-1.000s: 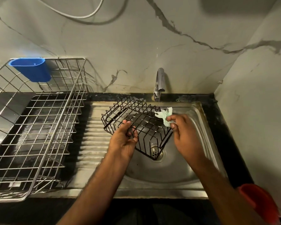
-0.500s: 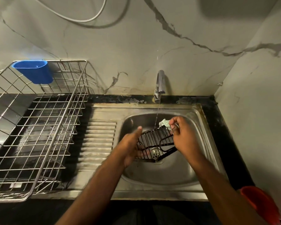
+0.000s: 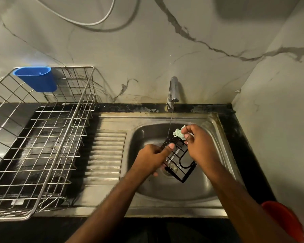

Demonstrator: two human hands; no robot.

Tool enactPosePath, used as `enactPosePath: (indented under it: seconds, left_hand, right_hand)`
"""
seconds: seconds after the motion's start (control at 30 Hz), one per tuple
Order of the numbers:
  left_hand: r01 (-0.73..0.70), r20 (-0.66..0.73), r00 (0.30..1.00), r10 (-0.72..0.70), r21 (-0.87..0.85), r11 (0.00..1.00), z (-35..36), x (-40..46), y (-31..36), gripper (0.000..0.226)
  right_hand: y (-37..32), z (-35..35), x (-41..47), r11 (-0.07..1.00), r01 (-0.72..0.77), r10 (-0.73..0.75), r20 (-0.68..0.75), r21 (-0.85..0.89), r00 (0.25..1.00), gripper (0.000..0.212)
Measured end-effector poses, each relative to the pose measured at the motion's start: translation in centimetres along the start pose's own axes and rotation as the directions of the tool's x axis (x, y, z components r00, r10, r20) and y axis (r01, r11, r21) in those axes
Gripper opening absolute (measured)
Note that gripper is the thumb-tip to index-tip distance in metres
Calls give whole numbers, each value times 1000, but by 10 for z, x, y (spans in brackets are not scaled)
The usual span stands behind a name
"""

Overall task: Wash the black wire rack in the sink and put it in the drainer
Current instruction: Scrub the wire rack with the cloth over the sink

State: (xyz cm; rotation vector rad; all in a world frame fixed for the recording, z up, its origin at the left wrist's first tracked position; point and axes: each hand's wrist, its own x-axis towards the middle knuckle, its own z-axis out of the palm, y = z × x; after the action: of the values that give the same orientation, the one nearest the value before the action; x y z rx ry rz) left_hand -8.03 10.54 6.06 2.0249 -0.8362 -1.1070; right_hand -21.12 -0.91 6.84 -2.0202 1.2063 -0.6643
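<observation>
The black wire rack (image 3: 182, 163) is down in the steel sink (image 3: 165, 190), tilted over the drain, under a thin stream from the tap (image 3: 173, 90). My left hand (image 3: 154, 158) grips the rack's left edge, thumb on top. My right hand (image 3: 198, 146) pinches a pale green scrub cloth (image 3: 179, 133) against the rack's far right corner. Both hands hide much of the rack. The steel wire drainer (image 3: 42, 146) stands to the left on the counter, holding nothing but its cup.
A blue plastic cup (image 3: 36, 78) hangs on the drainer's back rim. The ribbed draining board (image 3: 105, 155) lies between drainer and basin. A red container (image 3: 284, 223) sits at the lower right corner. Marble walls close in behind and on the right.
The rack has gone from raised over the draining board down into the basin and turned on edge. Both hands followed it; the cloth stays at its far corner.
</observation>
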Motion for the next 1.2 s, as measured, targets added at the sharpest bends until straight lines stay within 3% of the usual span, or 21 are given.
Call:
enactPosePath:
  seconds: [0.07, 0.27, 0.33, 0.43, 0.6, 0.7, 0.77, 0.83, 0.87, 0.93, 1.03, 1.13, 1.2]
  left_hand:
    - [-17, -32, 999, 19, 68, 998, 3, -2, 1, 61]
    - [16, 18, 1000, -15, -39, 999, 3, -7, 8, 44]
    - [-45, 41, 998, 43, 53, 998, 8, -11, 8, 44]
    - [-92, -103, 987, 123, 262, 961, 14, -11, 1, 53]
    - [-36, -185, 980, 72, 190, 981, 23, 3, -12, 35]
    - [-56, -288, 954, 78, 86, 995, 27, 7, -16, 27]
    - [-98, -323, 942, 96, 11, 995, 26, 6, -13, 26]
    - [-144, -352, 929, 116, -55, 988, 25, 4, -10, 22]
    - [-163, -358, 924, 131, -60, 985, 27, 3, -8, 21]
    - [-195, -382, 911, 154, -73, 978, 29, 3, -8, 27]
    - [-228, -391, 905, 166, -116, 967, 27, 8, -10, 21]
    - [-257, -333, 926, 176, -216, 942, 25, 7, -6, 18]
    - [-282, -304, 933, 193, -285, 916, 24, 4, -4, 23]
  right_hand:
    - [1, 0, 1, 999, -37, 37, 0, -6, 999, 19]
    - [9, -2, -2, 986, -130, 133, -18, 106, 991, 19]
    - [13, -2, -2, 961, -193, 198, -9, 200, 980, 21]
    - [15, 0, -1, 929, -234, 242, 7, 286, 970, 23]
    - [13, 6, -7, 930, -203, 208, 17, 305, 978, 24]
    - [10, 7, -11, 966, -132, 138, -10, 224, 990, 26]
    - [4, 4, -11, 998, -55, 55, -22, -37, 998, 35]
    - [-4, 3, -13, 929, 46, -39, 27, -366, 999, 42]
    - [-6, 1, -15, 902, 76, -64, 42, -424, 997, 44]
    - [-7, -2, -19, 896, 123, -107, 62, -426, 992, 45]
    - [-10, 0, -21, 939, 230, -215, 84, -257, 973, 37]
    - [-17, 5, -24, 885, 451, -427, 187, -116, 885, 24]
    - [-20, 7, -23, 831, 544, -521, 182, -112, 834, 29]
